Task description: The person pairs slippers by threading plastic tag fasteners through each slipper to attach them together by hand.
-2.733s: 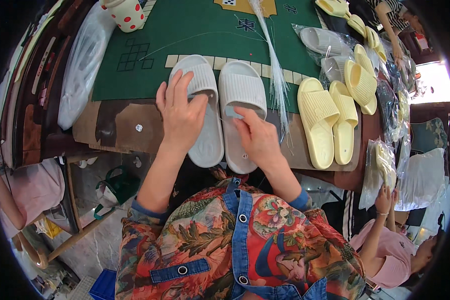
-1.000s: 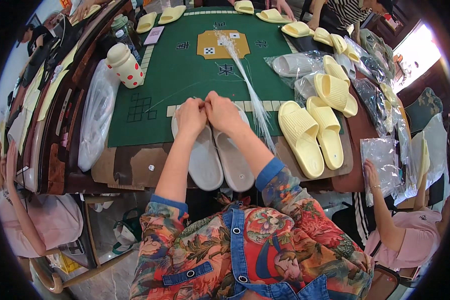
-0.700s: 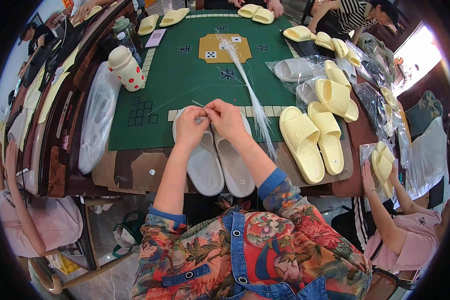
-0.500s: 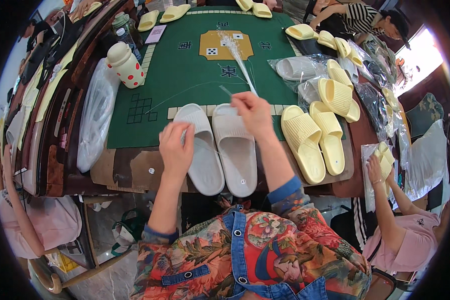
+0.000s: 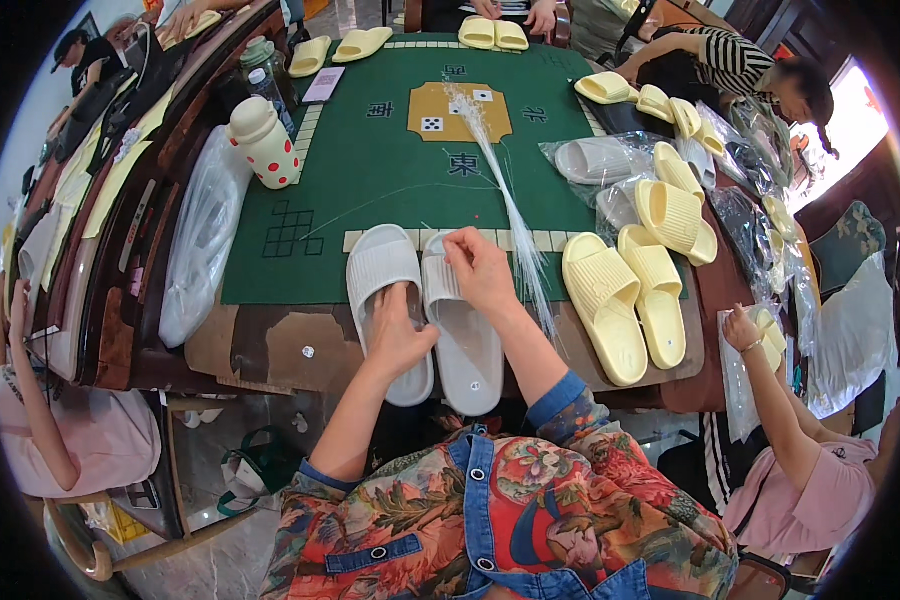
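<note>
A: Where are the hands?

B: Both are on the 2 white slippers (image 5: 425, 315) lying side by side at the near edge of the bench (image 5: 260, 345). The left hand (image 5: 398, 335) lies flat across the heel half of the left slipper, fingers spread, clasping nothing. The right hand (image 5: 480, 272) sits on the strap of the right slipper, fingertips pinched together; a thin clear strand (image 5: 370, 200) runs off across the green mat (image 5: 370, 150) to the left, though I cannot tell whether the pinch really has it.

A: What crowds them?

B: Just right of the right hand lies a bundle of clear plastic ties (image 5: 505, 205), fanning from the mat's centre down to the bench edge. Beyond that, 2 yellow slippers (image 5: 625, 300) lie side by side, near but apart from the white ones. More yellow slippers and some in clear bags (image 5: 610, 160) pile up at the right. At the left lies a long clear bag (image 5: 202, 240), with a white bottle with red dots (image 5: 265, 142) behind it.

A: Anyone else?

B: Another person's hand (image 5: 742, 328) holds a bagged slipper at the right edge, well apart.
</note>
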Tool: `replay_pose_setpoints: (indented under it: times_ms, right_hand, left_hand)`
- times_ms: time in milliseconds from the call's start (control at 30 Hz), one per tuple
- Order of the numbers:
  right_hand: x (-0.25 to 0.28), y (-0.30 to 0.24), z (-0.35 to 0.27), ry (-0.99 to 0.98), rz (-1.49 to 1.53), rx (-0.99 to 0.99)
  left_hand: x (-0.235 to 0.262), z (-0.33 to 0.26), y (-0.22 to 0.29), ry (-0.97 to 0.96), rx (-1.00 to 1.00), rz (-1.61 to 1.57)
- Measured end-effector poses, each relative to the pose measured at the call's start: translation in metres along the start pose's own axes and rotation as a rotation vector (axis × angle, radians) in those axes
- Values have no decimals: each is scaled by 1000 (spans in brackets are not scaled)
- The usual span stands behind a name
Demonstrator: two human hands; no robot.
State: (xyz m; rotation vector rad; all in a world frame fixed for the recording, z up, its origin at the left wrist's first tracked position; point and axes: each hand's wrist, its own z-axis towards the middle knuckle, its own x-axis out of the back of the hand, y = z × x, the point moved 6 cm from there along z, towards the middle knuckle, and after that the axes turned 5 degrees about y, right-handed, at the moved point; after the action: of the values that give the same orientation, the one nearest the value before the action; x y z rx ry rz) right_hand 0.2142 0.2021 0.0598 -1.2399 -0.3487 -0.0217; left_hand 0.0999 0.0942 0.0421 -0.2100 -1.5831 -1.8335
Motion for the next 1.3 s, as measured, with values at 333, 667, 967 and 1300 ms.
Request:
replay_pose_setpoints:
  times_ms: [333,667,967,1300]
  right_hand:
    - [2,20,-6,-52,277,-152]
    - [48,2,-8,156,975,-359]
    - [33,22,-27,88,848,-490]
    - [41,8,-45,-71,685,-474]
  left_hand:
    - [-13,30,-12,241,140,364]
    - [75,29,-83,356,-2,345]
    - [216,14,-190,416,149,589]
    - [175,-45,-74,808,59,711]
